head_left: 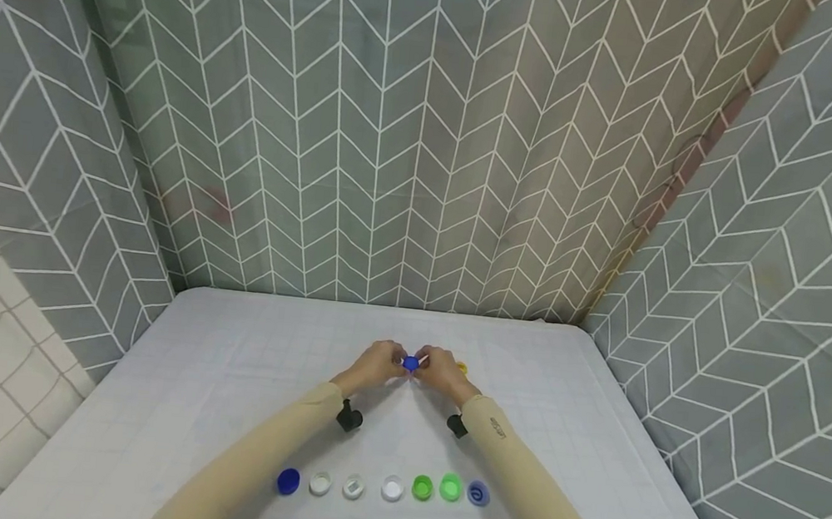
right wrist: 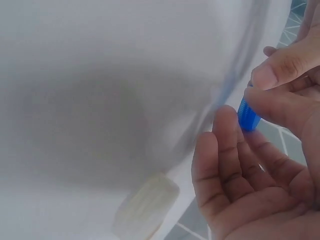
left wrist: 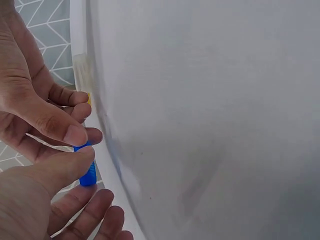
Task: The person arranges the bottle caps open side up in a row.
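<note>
A blue ribbed bottle cap [head_left: 411,363] is held between the two hands, toward the far side of the white table. My left hand [head_left: 377,364] pinches it from the left, thumb over one face and a fingertip under its lower edge in the left wrist view. From the right, my right hand [head_left: 441,371] grips the same cap [right wrist: 248,114] with its thumb and fingers. The fingertips of both hands nearly meet around it and hide part of it. A yellow cap [head_left: 461,367] lies just beyond the right hand, partly covered by it.
Nearer the body, a row of caps crosses the white table [head_left: 226,358]: a dark blue one [head_left: 288,481], several white ones [head_left: 392,488], a green one [head_left: 422,487], a light green one [head_left: 450,487] and a translucent blue one [head_left: 479,493]. Patterned grey curtains [head_left: 399,124] enclose the table.
</note>
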Demonstrator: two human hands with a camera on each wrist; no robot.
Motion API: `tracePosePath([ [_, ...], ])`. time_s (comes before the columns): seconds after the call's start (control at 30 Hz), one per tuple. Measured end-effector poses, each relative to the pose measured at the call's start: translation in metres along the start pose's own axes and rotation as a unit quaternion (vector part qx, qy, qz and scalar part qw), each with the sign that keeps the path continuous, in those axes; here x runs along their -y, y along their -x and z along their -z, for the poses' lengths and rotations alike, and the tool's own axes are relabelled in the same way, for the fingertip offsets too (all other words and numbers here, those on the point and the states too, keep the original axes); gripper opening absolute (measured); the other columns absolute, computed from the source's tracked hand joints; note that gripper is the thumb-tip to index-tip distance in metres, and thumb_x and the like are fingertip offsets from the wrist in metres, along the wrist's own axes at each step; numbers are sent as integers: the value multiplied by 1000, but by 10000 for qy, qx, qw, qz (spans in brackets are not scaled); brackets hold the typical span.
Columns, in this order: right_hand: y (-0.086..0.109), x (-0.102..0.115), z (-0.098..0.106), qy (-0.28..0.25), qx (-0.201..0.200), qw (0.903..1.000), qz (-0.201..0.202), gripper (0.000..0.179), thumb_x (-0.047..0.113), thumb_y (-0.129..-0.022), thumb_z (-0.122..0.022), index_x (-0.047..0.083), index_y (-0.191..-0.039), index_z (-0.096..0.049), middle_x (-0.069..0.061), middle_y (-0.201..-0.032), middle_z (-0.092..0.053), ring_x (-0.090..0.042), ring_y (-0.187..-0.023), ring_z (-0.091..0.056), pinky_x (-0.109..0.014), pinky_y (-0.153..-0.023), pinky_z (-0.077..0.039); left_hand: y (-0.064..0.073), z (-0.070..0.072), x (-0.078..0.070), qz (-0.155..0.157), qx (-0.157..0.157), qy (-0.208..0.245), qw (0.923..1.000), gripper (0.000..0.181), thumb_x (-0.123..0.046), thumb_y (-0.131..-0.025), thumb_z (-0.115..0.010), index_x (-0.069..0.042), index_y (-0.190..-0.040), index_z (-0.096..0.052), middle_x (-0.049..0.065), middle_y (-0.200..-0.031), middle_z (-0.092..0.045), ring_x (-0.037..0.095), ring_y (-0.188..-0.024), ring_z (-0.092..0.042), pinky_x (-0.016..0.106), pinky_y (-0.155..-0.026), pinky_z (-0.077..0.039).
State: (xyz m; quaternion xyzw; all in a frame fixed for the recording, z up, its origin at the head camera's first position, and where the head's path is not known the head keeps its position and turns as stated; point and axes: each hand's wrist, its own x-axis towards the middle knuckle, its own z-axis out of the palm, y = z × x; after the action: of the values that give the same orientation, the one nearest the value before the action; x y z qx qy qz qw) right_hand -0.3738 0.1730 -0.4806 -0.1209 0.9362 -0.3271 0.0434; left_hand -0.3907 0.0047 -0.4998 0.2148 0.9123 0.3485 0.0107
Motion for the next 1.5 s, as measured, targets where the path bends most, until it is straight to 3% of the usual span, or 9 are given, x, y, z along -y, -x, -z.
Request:
tracePosePath([
  [0.23, 11, 6, 6, -69, -44, 9997, 240, 30, 7, -85, -70, 0, -112, -63, -11, -90, -69, -16, -76, -63, -26, -65, -51, 8, 8, -6, -90, -7, 134, 9999, 29, -14, -82, -76, 1, -106, -69, 9, -90, -66, 17, -79, -57, 29, -70, -48],
  [0.5, 28, 13, 16, -67, -265, 9983, 513, 29, 11, -86, -70, 3, -113, -63, -11, -91, -70, -16, -76, -65, -28, -65, -52, 15, 14, -13, -449, -136, 246, 9986, 30, -17, -82, -77, -1, -105, -68, 8, -92, -68, 18, -83, -60, 29, -71, -50],
  [0.9, 57, 32, 35, -141, -555, 9948, 844, 27, 18, -90, -67, 7, -115, -65, -6, -93, -70, -14, -79, -63, -27, -66, -52, 36, 30, -30, -777, -275, 613, 9947, 27, -22, -86, -74, -8, -107, -67, -2, -91, -68, 11, -84, -60, 26, -72, -51],
  [1.17, 79, 35, 33, -162, -646, 9928, 993, 28, 23, -93, -65, 7, -115, -66, -4, -91, -71, -12, -78, -62, -24, -64, -50, 54, 30, -37, -861, -170, 680, 9938, 27, -25, -84, -75, -11, -106, -68, -6, -88, -67, 9, -82, -60, 24, -69, -51],
  [1.5, 88, 32, 31, -246, -553, 9913, 1165, 26, 20, -92, -65, 5, -113, -67, -3, -89, -72, -9, -76, -62, -22, -63, -50, 65, 27, -41, -932, -27, 735, 9929, 27, -20, -84, -75, -10, -107, -66, -6, -82, -66, 7, -74, -60, 22, -63, -51],
])
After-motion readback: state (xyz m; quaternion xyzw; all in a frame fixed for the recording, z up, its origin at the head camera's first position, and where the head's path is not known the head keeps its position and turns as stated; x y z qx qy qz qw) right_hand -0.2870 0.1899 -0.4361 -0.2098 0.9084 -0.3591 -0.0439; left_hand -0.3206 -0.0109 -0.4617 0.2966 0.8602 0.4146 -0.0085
